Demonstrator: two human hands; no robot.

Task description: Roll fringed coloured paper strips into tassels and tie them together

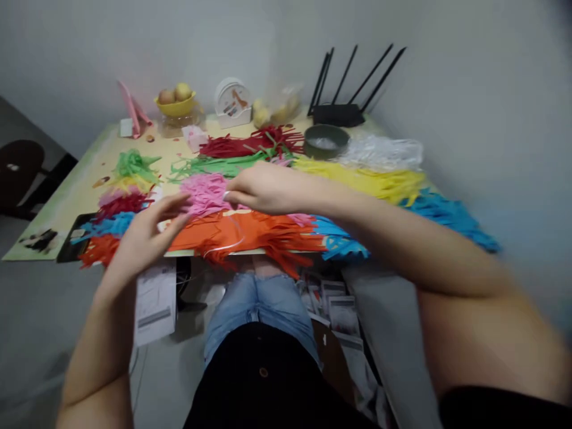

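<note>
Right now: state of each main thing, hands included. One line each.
Left hand, open
Right hand, curled; grip unclear
Pink strips, loosely heaped
Orange strips, partly overhanging the table
Yellow strips, loosely bunched
Red strips, loosely bunched
White strips, loosely bunched
Blue strips, loosely spread
Yellow bowl, holding round produce
Dark green bowl, uncovered
Router, antennas raised

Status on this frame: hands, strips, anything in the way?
Left hand open, fingertips near thin pink paper-like strips. Right hand curled at the same strips, hold unclear. Right forearm partly blocks view of long yellow paper-like strips.
</note>
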